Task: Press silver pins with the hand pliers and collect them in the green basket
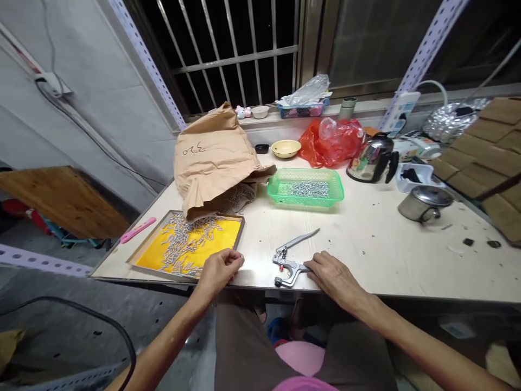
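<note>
Left hand [222, 269] in a pinch, right hand [332, 272] around pliers' handle [302, 267]

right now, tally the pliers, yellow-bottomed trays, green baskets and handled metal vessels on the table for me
Pliers: 1
Yellow-bottomed tray: 1
Green basket: 1
Handled metal vessels (kettle, lidded cup): 2
Total: 5

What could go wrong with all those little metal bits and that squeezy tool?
The tray sits near the front edge of the table, so a bump from the left hand might spill the small metal pieces. The pliers, which the right hand touches, could pinch a finger if squeezed carelessly. The paper bag, its mouth over the tray's back edge, might slip and scatter pieces.
</note>
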Motion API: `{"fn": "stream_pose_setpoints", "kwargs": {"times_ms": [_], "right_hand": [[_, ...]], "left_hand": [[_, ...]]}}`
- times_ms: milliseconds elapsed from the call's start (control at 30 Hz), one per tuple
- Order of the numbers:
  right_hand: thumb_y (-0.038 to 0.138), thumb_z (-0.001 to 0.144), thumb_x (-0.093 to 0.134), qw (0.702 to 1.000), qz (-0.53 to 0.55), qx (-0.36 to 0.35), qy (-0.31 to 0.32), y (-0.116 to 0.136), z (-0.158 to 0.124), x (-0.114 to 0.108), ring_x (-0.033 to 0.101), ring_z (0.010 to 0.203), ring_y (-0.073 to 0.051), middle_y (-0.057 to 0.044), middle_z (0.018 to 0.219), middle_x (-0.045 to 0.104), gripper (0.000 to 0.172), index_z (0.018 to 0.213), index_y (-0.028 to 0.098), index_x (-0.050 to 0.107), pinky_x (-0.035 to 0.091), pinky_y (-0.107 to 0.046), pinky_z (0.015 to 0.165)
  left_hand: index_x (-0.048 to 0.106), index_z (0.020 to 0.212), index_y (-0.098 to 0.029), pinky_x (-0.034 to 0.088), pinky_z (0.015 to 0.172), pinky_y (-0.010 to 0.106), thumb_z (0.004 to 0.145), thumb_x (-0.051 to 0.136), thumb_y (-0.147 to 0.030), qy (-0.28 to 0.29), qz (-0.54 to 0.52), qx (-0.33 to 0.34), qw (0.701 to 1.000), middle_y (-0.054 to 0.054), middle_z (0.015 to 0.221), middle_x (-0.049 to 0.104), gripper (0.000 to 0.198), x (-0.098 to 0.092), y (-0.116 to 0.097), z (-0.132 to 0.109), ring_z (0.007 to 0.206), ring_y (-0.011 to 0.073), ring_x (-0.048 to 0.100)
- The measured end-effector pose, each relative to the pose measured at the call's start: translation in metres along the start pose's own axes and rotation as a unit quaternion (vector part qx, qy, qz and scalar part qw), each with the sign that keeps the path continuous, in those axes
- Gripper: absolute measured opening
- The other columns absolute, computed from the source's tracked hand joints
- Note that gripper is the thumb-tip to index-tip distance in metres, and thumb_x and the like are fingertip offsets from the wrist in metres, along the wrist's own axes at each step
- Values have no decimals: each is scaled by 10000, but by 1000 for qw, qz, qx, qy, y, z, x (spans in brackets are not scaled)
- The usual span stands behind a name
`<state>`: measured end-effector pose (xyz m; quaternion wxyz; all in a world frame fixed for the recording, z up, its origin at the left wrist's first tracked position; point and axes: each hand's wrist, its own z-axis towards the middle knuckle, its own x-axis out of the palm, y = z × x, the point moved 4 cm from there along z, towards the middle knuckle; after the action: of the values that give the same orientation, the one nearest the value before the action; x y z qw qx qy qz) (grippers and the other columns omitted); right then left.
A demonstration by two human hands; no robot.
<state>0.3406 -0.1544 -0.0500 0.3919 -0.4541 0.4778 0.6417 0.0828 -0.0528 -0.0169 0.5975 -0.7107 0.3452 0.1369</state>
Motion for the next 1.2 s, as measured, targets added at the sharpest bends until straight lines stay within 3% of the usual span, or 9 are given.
{"fn": "stream_pose_setpoints", "kwargs": {"times_ms": [67,167,300,467,633,833,1000,1200], "right_hand": [[192,900,464,1000,-12,13,-11,-3,-1,1,486,820,-180,-48,837,564,150,863,191,609,372,-290,692],[183,893,481,999,-25,21,-24,-2,-1,-1,470,800,-171,-45,822,563,154,793,184,598,337,-287,675],[190,881,512,999,-31,27,-13,-2,3,-3,469,809,-171,-34,840,571,121,790,189,592,310,-291,670],[163,882,498,998,-46,31,-8,-12,11,1,485,823,-172,-38,870,575,112,820,188,588,295,-302,679],[144,897,446,998,-49,30,-4,-19,18,4,491,809,-175,-48,891,568,149,835,182,576,301,-307,670],[104,877,430,999,-43,32,0,-19,17,6,485,806,-184,-69,898,548,150,846,174,559,319,-302,674],[82,853,436,998,-49,35,-9,-19,16,8,478,800,-193,-69,892,536,144,843,175,547,324,-308,667],[98,875,419,998,-46,31,-14,-18,16,7,474,799,-188,-61,887,533,150,838,175,544,325,-308,672]], "left_hand": [[594,753,-142,355,423,202,691,615,-389,78,-96,-53,991,-30,569,550,256,27,-6,-5,425,76,439],[587,712,-131,279,364,176,636,656,-437,134,-150,-98,975,-52,481,492,323,59,-11,-8,379,53,381],[532,593,-146,207,330,173,621,656,-467,175,-156,-107,966,-67,425,447,346,78,-21,-3,327,29,321],[509,541,-147,183,327,171,564,695,-437,211,-151,-154,953,-75,404,431,345,86,-26,4,318,22,323],[560,613,-120,198,331,153,517,746,-379,199,-204,-205,936,-69,454,476,333,91,-20,10,340,9,346],[566,666,-113,234,316,134,554,762,-320,192,-250,-236,919,-59,461,502,306,100,-19,12,329,10,368],[560,654,-120,242,301,135,596,743,-314,183,-228,-248,924,-61,436,510,273,102,-19,12,295,15,370],[533,545,-124,256,309,139,616,724,-314,234,-154,-257,925,-50,385,502,278,100,-23,17,282,30,406]]}}
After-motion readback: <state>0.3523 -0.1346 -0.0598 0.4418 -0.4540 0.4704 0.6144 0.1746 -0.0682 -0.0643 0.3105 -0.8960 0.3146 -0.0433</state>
